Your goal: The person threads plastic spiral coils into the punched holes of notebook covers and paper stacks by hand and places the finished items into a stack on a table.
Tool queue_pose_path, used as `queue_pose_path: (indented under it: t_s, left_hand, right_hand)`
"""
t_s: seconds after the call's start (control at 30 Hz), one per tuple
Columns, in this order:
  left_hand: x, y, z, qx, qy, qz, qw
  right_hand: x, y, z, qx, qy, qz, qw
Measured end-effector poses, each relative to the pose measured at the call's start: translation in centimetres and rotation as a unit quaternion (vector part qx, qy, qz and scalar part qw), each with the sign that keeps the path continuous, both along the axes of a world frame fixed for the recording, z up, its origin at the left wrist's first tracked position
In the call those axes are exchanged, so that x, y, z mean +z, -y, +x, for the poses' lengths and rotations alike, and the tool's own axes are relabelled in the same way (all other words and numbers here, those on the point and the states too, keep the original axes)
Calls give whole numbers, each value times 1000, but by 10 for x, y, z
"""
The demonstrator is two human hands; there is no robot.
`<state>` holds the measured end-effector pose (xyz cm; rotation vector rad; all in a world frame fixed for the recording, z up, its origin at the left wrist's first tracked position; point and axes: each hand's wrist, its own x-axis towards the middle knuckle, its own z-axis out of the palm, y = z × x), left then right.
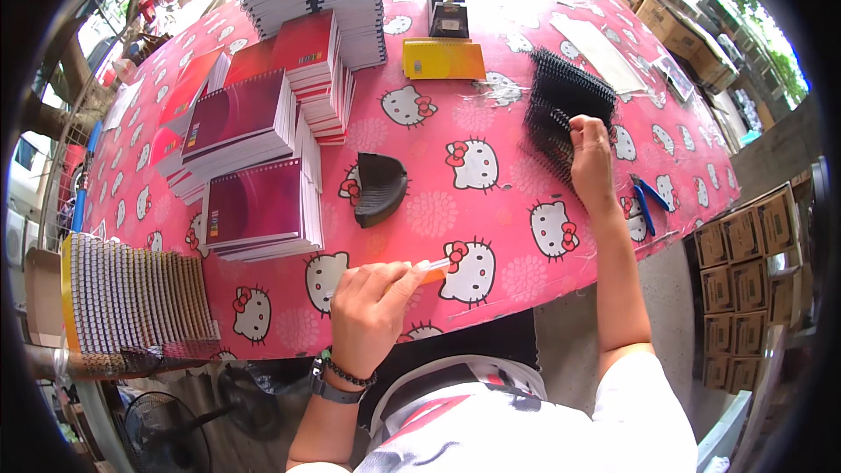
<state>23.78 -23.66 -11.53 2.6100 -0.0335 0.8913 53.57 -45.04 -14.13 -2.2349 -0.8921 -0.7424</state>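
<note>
On the far left, a row of spiral-bound pads (136, 302) stands on edge at the rim of the worktop (491, 210), which wears a pink cloth with white cartoon cats. Just past it lie stacks of notebooks (254, 201) with dark red covers, piled near each other. A small black curved thing (378, 188) sits alone in the middle of the cloth. Below it, at the near edge, the left hand (372, 307) has its fingers pinched tight on a thin clear stick with an orange tip (431, 270), which pokes out to the right, just over the cloth. A yellow notebook (443, 60) lies farther back, with a black tape holder (448, 9) behind it. On the right, the right hand (591, 153) rests on a heap of black spiral coils (561, 105). The coils are shiny, loopy and bunched close together. Its fingers curl into the heap, but I cannot tell if they grip one. A blue tool (648, 197) lies just beside that wrist.
</note>
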Motion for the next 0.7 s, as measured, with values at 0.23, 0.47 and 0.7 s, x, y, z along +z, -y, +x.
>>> queue_pose_path:
  t_s: [0.23, 0.47, 0.7]
  left_hand:
    - [0, 0, -3, 10, 1, -39, 999]
    - [3, 4, 2, 13, -4, -63, 998]
    - [3, 2, -1, 9, -9, -55, 998]
  right_hand:
    - [50, -33, -86, 275, -271, -4, 922]
    - [37, -47, -127, 414, -401, -31, 817]
    - [38, -47, -120, 439, -375, -31, 816]
